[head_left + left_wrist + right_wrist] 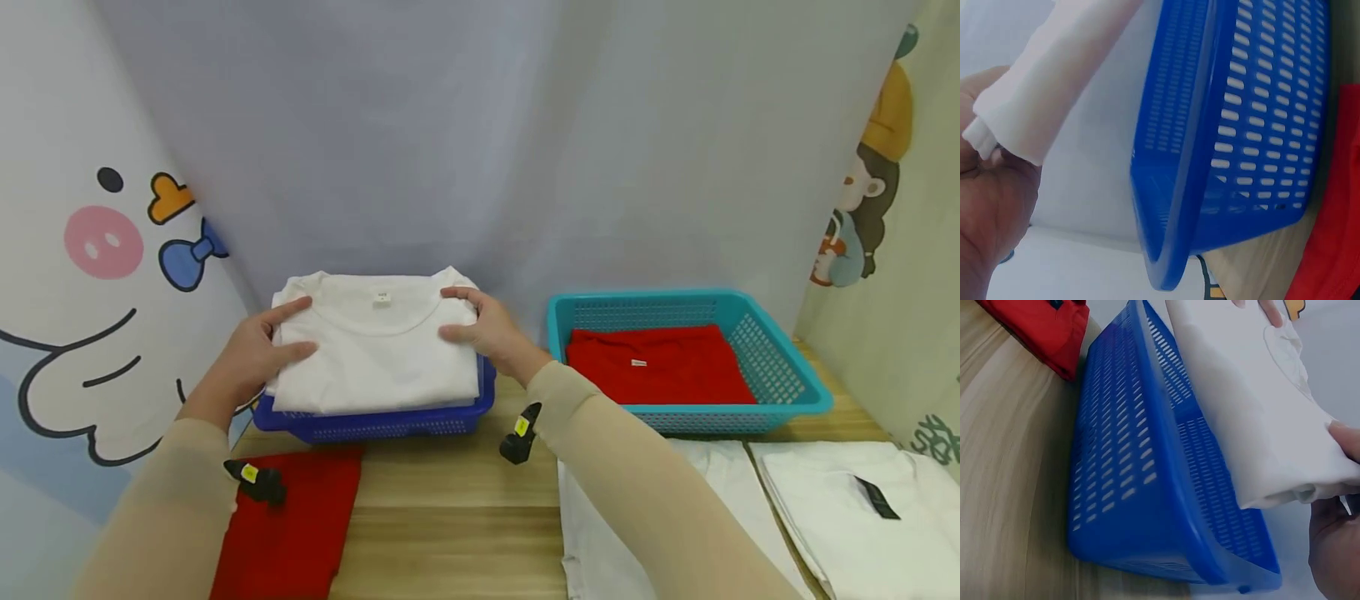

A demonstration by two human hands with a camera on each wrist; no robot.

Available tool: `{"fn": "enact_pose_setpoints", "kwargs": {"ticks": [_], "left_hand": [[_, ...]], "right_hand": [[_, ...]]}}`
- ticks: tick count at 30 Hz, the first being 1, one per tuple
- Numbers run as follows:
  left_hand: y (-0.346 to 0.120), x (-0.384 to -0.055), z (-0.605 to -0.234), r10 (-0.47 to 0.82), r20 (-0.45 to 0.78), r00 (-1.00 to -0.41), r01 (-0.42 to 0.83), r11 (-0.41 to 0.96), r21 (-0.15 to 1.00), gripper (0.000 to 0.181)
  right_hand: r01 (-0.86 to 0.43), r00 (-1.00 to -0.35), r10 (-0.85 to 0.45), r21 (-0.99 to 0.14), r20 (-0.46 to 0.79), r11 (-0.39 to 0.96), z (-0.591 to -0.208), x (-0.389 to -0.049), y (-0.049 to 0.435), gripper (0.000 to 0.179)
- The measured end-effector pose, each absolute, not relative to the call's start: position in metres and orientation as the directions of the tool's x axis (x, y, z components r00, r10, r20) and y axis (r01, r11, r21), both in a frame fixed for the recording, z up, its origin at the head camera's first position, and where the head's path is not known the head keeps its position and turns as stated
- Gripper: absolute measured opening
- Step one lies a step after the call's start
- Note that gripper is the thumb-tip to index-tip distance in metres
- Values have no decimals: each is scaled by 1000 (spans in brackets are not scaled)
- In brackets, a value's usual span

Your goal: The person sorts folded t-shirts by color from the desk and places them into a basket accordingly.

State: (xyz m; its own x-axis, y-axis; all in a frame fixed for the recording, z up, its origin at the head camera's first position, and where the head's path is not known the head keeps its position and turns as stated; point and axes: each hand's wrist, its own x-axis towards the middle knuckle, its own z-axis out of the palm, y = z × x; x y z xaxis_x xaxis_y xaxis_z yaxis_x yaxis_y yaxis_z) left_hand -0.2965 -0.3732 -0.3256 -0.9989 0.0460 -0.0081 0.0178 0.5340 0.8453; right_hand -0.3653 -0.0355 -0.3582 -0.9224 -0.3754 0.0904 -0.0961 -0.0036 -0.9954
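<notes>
A folded white T-shirt (375,367) with a small neck label is held level over the blue basket (405,427). My left hand (258,354) grips its left side, thumb and a finger on top and the rest of the hand beneath. On the opposite side my right hand (491,333) pinches the shirt's edge the same way. In the right wrist view the folded shirt (1260,412) hangs above the basket rim (1172,462). From the left wrist view, the shirt's rolled edge (1047,87) shows over the palm, with space between it and the basket's rim.
A teal basket (727,410) at the right holds a folded red shirt (667,375). White folded shirts (862,533) lie in front of it. Another red shirt (300,533) lies at the front left of the wooden table (450,533). A grey curtain (480,167) hangs behind.
</notes>
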Motion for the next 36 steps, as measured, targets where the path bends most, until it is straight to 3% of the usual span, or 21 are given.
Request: {"fn": "enact_pose_setpoints", "kwargs": {"ticks": [4,14,23,36], "left_hand": [[-383,-303,-336,43,-42,-998,-14,520,854,85],[-386,-316,-363,20,-57,-998,-28,678,735,83],[-382,-321,-385,12,-54,-998,-31,685,728,81],[-375,-325,-401,-54,-84,-995,-98,670,735,85]], "right_hand": [[-115,-925,-370,-992,86,57,-368,-371,-48,56],[-174,-940,-329,-958,92,228,-388,-365,-68,54],[-215,-935,-350,-882,61,420,-394,-364,-73,52],[-286,-914,-404,-781,47,556,-391,-366,-61,53]]}}
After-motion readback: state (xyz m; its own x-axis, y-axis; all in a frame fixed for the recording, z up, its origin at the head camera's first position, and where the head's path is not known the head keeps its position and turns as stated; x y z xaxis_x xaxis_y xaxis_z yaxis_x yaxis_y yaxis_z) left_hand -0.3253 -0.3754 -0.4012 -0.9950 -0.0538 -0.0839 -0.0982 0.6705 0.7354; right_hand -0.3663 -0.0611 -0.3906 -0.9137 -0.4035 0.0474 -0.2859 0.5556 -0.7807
